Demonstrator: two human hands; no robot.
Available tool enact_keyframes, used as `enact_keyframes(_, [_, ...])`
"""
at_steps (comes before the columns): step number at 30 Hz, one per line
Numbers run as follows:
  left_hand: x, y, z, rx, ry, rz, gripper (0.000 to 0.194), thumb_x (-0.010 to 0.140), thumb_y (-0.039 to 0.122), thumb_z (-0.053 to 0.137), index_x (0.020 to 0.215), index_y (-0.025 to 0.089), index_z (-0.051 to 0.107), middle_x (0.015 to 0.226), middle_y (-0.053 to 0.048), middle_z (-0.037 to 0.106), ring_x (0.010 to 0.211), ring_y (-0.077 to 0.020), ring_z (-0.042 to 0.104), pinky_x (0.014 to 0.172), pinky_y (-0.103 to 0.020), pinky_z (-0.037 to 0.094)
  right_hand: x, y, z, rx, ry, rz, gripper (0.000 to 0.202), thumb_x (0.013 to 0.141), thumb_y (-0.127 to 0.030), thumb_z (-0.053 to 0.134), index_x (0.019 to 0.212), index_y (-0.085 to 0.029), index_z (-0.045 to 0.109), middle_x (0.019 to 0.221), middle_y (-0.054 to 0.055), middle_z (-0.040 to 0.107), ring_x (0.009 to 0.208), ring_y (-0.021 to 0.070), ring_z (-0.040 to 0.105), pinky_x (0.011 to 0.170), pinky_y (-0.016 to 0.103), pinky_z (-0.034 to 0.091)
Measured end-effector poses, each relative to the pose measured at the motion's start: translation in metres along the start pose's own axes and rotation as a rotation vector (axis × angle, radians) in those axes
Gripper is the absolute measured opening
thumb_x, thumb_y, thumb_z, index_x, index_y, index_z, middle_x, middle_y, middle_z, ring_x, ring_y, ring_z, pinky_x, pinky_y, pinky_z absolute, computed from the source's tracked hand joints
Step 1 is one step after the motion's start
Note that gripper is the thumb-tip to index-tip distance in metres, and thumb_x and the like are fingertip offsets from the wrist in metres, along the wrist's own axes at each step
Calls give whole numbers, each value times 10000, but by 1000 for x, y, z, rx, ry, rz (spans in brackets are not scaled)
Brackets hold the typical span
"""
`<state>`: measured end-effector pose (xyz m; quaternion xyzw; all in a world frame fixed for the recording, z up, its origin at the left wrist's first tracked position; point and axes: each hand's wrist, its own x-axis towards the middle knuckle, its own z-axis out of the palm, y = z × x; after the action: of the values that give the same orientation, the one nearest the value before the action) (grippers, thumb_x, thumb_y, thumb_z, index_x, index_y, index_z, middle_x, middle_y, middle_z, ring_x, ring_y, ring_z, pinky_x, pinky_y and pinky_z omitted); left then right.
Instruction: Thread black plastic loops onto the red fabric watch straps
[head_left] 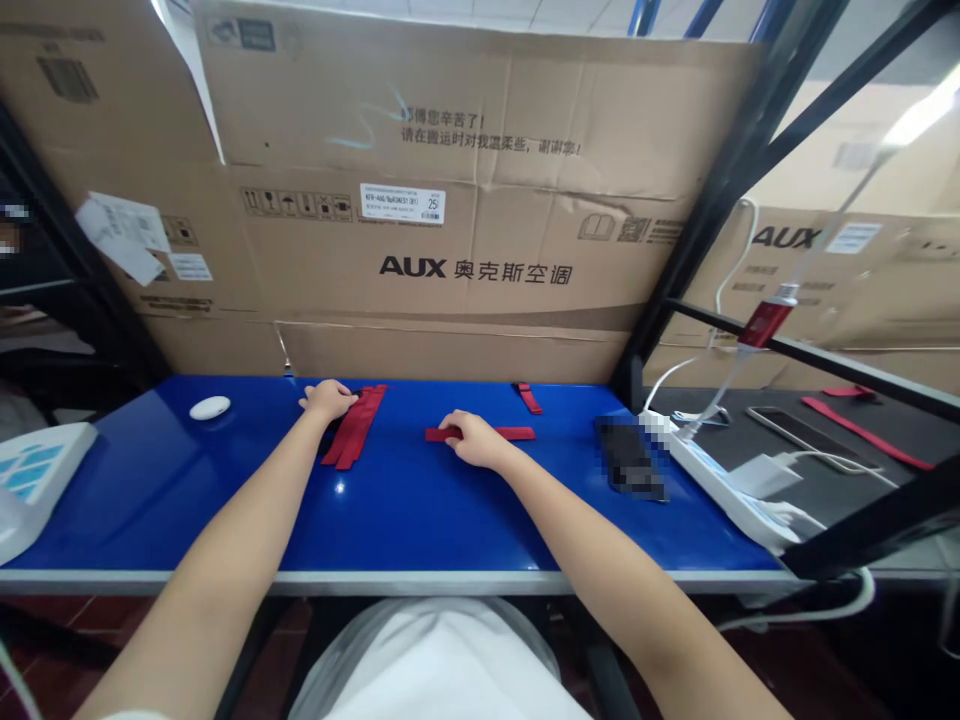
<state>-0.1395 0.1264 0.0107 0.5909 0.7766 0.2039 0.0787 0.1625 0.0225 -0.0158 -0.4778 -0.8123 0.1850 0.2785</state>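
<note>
My left hand (327, 399) is at the upper left edge of a pile of red straps (355, 432) on the blue tabletop (420, 510). Its fingers are bent together beside dark strap ends, and what they grip is partly hidden. Further right, my right hand (474, 440) pinches a single red strap (517, 433), which lies crosswise on the tabletop and sticks out on both sides of the fingers. Beyond that hand, near the back edge, rests a short red strap (529, 398) with a dark end.
A tall cardboard box wall (465, 330) closes off the back. To the right are a pixelated black item (632, 460) and a white power strip (727, 495) with cables. A white oval object (210, 408) and a white device (45, 470) stand left. Black frame posts (652, 330) flank the table.
</note>
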Motion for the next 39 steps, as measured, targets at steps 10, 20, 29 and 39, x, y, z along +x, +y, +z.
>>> enact_keyframes(10, [-3,-5,7,17,38,190,348,799,436,634,1088,241,640,1179,-84,651,1181,-317,477,943,-432,391,-7,-2,-10,-77,14,-25,214,804,-102,564,982,-172,661,1028,86,675,916,206,619,820,299,466])
enact_keyframes(20, [-11,11,4,146,86,392,272,903,223,442,931,154,704,1113,-183,621,1152,-332,511,972,-427,380,-2,-2,-8,90,65,35,104,857,-193,529,810,-180,621,824,39,677,752,160,606,715,270,451])
enact_keyframes(29, [-104,83,22,-790,-303,641,332,957,419,414,954,182,647,1110,-82,562,788,-146,637,746,-324,555,0,-12,-20,602,14,191,105,862,-249,506,804,-176,554,639,-9,619,471,87,479,490,205,360])
enact_keyframes(39, [-133,93,24,-1214,-522,558,453,670,338,822,1030,153,618,793,-34,664,691,-155,648,601,-263,502,-5,-8,-41,536,-42,42,185,813,-342,552,765,-166,586,581,-27,556,532,104,459,520,222,298])
